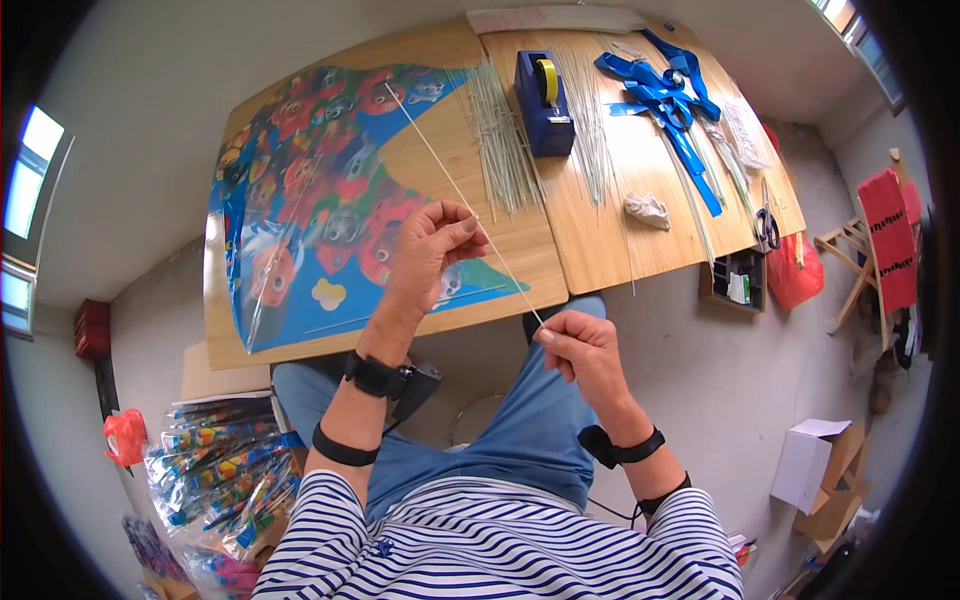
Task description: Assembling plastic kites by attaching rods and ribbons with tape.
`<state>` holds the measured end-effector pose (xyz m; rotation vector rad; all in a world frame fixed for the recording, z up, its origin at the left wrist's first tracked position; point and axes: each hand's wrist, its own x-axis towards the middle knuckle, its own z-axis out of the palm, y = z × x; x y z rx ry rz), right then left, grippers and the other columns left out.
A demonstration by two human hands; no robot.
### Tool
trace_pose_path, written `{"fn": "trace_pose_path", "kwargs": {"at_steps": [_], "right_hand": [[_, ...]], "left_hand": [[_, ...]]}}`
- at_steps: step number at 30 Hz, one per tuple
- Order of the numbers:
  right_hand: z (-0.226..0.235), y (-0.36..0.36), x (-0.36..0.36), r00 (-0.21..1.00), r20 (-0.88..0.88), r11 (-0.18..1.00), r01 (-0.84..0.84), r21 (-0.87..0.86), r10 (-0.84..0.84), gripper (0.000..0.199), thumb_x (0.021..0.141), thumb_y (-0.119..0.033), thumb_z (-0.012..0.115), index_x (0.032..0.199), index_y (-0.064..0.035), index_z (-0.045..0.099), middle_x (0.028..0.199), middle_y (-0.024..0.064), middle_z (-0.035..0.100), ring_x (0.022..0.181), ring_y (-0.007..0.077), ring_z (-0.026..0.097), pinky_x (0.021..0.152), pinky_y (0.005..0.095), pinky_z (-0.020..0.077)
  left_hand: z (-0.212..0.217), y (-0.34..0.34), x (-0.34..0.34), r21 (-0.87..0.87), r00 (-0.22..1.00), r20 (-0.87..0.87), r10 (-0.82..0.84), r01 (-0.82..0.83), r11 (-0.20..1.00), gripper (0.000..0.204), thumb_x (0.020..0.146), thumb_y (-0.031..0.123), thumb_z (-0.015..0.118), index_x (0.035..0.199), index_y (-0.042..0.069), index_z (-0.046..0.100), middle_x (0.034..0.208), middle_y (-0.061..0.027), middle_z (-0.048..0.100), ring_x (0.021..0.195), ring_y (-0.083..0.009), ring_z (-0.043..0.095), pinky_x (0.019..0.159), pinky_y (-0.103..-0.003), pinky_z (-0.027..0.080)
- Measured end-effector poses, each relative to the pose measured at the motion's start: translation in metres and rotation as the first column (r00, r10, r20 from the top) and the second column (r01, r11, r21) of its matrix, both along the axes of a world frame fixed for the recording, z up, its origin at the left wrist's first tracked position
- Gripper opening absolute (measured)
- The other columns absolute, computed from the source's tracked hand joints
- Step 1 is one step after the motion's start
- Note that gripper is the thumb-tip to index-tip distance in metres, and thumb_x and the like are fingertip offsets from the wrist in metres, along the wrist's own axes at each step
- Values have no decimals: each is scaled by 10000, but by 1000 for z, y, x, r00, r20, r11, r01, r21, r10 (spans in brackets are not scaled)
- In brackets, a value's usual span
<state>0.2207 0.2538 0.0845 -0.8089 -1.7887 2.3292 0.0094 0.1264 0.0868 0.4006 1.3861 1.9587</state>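
A thin white rod (428, 146) slants across the middle, its far end over a colourful printed plastic sheet (335, 230). My right hand (588, 355) pinches the rod's near end just off the table's front edge. Farther along, the closed fingers of my left hand (432, 255) hold the rod at their tips. The sheet, blue with cartoon faces and a curved cut-out on its right, lies flat under my left hand. Another thin rod lies along the sheet's near edge.
Bundles of thin rods (497, 140) lie beside a blue tape dispenser (546, 110) with yellow tape. Farther right are blue ribbon (680, 110), a crumpled white lump (647, 210) and scissors (767, 226). Packed colourful bags (215, 455) are piled at the lower left.
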Motion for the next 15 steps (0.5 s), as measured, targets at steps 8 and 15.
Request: {"fn": "trace_pose_path", "kwargs": {"at_steps": [8, 15], "right_hand": [[4, -7, 3, 1000, 8, 993, 0, 121, -1, 109, 897, -89, 632, 837, -10, 676, 580, 16, 589, 454, 25, 443, 415, 185, 326], [-1, 9, -8, 992, 16, 986, -125, 112, 124, 135, 907, -116, 632, 867, 5, 677, 640, 29, 616, 493, 56, 513, 445, 202, 388]], "left_hand": [[-10, 2, -11, -10, 997, 39, 73, -72, 997, 97, 936, 132, 631, 910, 49, 588, 819, -63, 666, 749, -141, 662, 716, -280, 570], [-9, -2, -16, -32, 996, 54, 76, -74, 997, 73, 950, 118, 602, 904, 64, 585, 816, -57, 660, 755, -129, 643, 713, -278, 554]]}}
